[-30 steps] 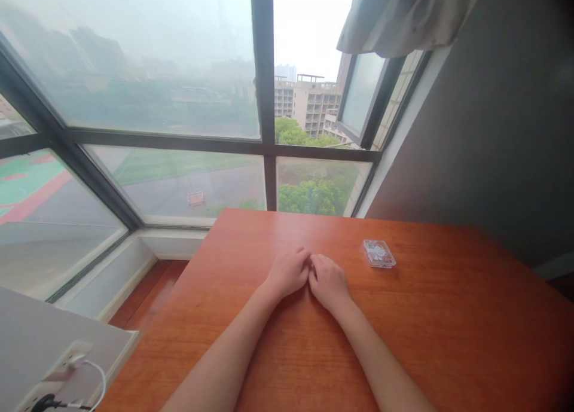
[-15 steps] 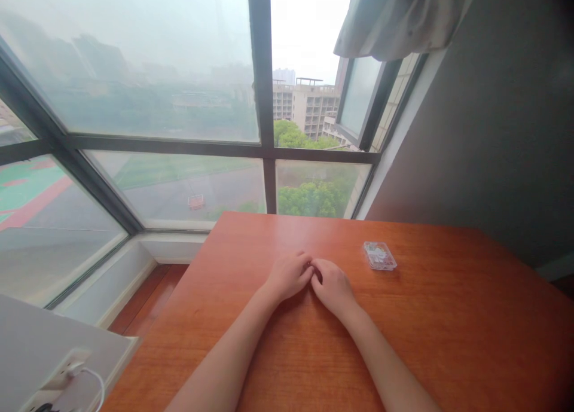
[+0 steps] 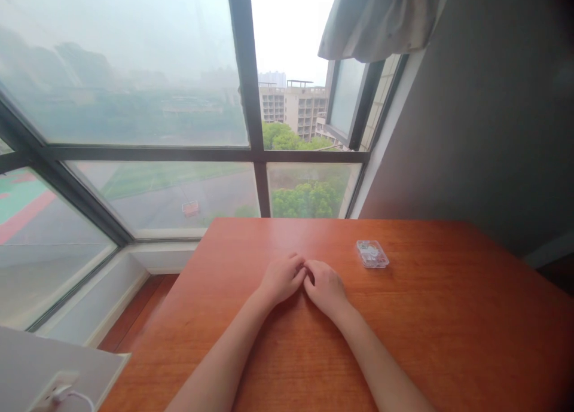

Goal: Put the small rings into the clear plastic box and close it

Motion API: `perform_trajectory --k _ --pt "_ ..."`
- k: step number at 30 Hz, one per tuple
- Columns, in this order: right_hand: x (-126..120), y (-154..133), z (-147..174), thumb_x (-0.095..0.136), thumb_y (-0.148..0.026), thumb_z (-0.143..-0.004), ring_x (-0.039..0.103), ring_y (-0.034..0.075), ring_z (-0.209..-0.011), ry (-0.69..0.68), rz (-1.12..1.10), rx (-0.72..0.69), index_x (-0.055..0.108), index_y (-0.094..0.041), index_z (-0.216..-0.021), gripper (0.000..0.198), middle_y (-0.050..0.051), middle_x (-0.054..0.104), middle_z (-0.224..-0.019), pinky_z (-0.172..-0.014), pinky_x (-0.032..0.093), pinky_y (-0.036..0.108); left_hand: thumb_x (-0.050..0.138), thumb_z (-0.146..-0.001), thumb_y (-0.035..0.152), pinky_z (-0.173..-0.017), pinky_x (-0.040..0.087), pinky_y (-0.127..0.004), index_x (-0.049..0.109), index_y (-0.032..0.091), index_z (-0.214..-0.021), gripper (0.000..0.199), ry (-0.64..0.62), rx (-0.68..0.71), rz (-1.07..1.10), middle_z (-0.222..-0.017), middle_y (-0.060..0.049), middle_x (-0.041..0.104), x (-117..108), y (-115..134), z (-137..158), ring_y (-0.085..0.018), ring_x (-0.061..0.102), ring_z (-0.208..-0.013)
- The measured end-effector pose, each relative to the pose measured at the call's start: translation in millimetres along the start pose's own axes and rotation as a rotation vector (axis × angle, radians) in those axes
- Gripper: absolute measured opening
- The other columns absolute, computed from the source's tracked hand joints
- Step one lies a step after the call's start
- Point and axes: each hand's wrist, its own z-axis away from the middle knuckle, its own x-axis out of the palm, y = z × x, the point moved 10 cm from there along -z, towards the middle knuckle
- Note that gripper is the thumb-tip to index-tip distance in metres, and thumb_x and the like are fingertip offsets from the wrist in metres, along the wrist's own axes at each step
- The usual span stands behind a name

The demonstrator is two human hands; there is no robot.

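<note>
My left hand (image 3: 284,277) and my right hand (image 3: 326,286) rest on the reddish-brown wooden table (image 3: 426,334), their fingertips meeting near its middle. Both sets of fingers are curled in and pinched together. Whatever lies between them, if anything, is too small or too hidden to name. To the right of my right hand, and apart from it, sits a small clear plastic box (image 3: 372,254) with pale and greenish bits inside.
Beyond the table's far edge stand large window panes (image 3: 152,191) in dark frames (image 3: 258,101). A grey wall (image 3: 461,131) rises at the right. At lower left, a white plug (image 3: 63,393) sits in a socket on a pale panel (image 3: 40,358).
The view has turned slightly, so the hands, box and window appear shifted a little to the left. Both hands keep their pose at the same spot on the table.
</note>
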Motion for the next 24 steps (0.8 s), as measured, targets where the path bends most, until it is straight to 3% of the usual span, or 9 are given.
perform_trajectory --k 24 --pt "2.9 1.9 0.9 0.047 -0.017 -0.085 0.059 0.018 -0.095 0.001 0.004 -0.01 0.063 -0.022 -0.104 0.025 0.005 0.068 -0.099 -0.083 0.041 0.026 0.046 -0.086 0.024 -0.063 0.038 -0.023 0.056 0.021 -0.082 0.011 -0.004 -0.008 0.01 -0.088 -0.001 0.059 -0.9 -0.1 0.3 -0.014 0.055 -0.074"
